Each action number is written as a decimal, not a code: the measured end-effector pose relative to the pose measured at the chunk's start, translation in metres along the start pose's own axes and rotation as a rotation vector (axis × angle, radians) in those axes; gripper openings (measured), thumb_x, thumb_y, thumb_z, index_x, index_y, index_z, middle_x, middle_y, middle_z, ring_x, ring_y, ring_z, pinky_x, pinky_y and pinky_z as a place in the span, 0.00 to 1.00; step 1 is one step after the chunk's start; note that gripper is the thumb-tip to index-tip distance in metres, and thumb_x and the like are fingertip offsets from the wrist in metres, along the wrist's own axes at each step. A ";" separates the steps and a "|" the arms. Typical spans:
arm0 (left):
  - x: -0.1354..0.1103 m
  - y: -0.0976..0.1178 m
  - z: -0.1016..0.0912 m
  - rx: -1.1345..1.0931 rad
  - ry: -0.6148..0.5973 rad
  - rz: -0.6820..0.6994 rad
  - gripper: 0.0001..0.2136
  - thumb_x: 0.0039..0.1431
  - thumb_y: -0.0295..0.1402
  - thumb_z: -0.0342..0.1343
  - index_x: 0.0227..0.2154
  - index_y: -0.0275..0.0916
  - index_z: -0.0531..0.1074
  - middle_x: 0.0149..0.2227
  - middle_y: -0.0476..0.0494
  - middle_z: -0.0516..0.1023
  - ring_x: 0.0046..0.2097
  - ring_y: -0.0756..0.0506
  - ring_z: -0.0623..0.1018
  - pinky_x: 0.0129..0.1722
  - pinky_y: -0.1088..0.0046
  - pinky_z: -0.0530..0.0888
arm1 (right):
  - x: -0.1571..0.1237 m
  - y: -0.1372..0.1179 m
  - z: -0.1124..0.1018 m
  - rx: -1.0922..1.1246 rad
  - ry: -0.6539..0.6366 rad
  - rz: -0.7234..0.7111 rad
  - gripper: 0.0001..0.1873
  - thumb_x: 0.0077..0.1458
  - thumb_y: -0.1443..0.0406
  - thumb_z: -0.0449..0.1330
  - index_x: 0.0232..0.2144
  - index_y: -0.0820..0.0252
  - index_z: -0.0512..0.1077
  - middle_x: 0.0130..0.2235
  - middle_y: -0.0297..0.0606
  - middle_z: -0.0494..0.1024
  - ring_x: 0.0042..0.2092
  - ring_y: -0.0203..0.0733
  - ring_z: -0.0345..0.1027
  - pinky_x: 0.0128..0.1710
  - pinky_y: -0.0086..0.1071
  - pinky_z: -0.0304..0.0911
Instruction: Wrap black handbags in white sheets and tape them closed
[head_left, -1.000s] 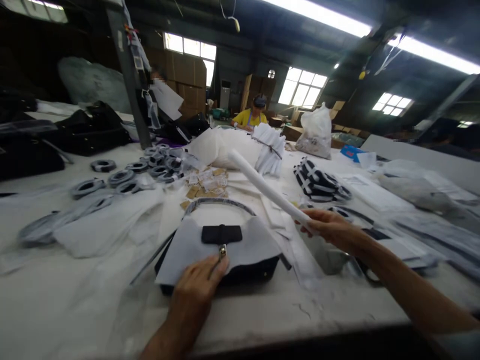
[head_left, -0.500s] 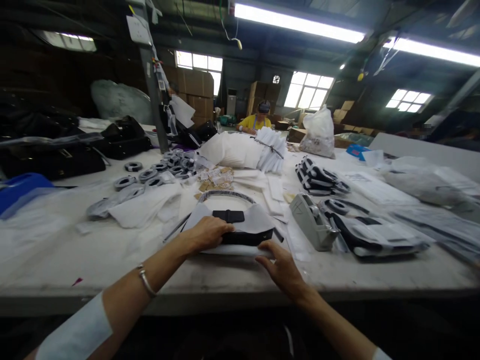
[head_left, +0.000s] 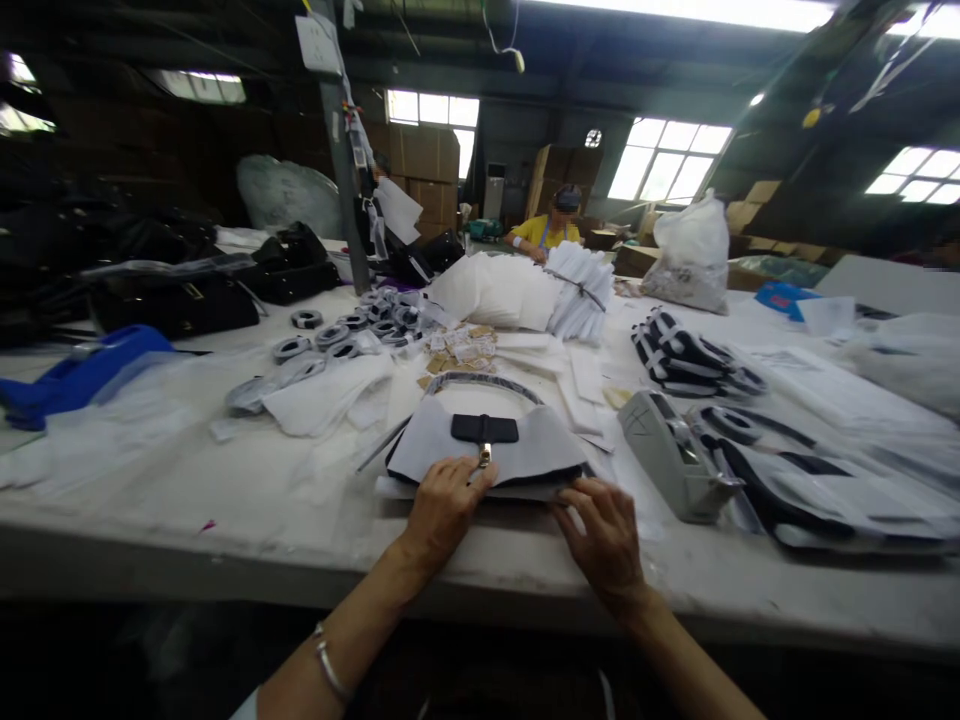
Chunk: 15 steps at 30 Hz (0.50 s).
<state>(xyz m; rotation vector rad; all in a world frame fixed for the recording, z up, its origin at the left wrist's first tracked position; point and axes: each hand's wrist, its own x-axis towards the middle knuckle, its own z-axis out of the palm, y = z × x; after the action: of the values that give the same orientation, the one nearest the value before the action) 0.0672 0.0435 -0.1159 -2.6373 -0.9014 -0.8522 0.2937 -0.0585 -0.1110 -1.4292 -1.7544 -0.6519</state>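
A black handbag (head_left: 502,429) lies on the worktable in front of me, its wrapped handle (head_left: 491,381) arching at the far side. White sheet material (head_left: 429,440) covers most of the flap, leaving a black tab and a gold clasp (head_left: 485,455) showing. My left hand (head_left: 444,508) grips the bag's front edge just below the clasp, fingers bent over it. At the front right corner, my right hand (head_left: 604,530) pinches the edge of the bag. Exactly what lies under the fingertips of both hands is partly hidden.
A grey tape dispenser (head_left: 667,455) stands right of the bag, beside another wrapped bag (head_left: 847,490). Behind are wrapped rolls (head_left: 382,315), paper tags (head_left: 461,348) and white sheets (head_left: 495,290). A blue dispenser-like object (head_left: 90,370) is far left. A person in yellow (head_left: 551,232) sits opposite.
My left hand has moved from the black tab down to the front edge, uncovering the gold clasp. My right hand's fingers have closed at the right corner. The view has turned slightly left.
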 end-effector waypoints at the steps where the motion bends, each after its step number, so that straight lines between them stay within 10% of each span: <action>1: -0.002 0.001 0.003 0.006 0.027 -0.003 0.19 0.62 0.23 0.53 0.54 0.44 0.67 0.48 0.41 0.77 0.48 0.43 0.76 0.49 0.62 0.72 | 0.004 -0.003 -0.004 0.004 0.015 -0.021 0.05 0.61 0.65 0.61 0.40 0.57 0.73 0.40 0.40 0.77 0.46 0.49 0.69 0.48 0.44 0.60; 7: -0.005 0.006 0.003 0.012 0.067 -0.016 0.17 0.66 0.26 0.50 0.55 0.45 0.68 0.51 0.42 0.77 0.51 0.43 0.75 0.52 0.63 0.71 | 0.051 -0.007 -0.008 -0.053 -0.327 -0.296 0.24 0.61 0.65 0.57 0.59 0.57 0.64 0.62 0.44 0.67 0.66 0.57 0.50 0.66 0.59 0.40; 15: -0.008 0.004 0.006 0.033 0.113 0.000 0.17 0.68 0.26 0.46 0.56 0.46 0.69 0.51 0.43 0.77 0.53 0.44 0.75 0.53 0.63 0.71 | 0.074 -0.006 0.003 -0.279 -0.533 -0.442 0.19 0.56 0.74 0.54 0.51 0.68 0.72 0.51 0.49 0.77 0.62 0.57 0.59 0.66 0.55 0.46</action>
<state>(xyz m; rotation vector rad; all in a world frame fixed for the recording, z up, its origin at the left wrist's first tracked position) 0.0672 0.0382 -0.1253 -2.5321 -0.8792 -0.9674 0.2812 -0.0151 -0.0516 -1.5026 -2.5236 -0.8208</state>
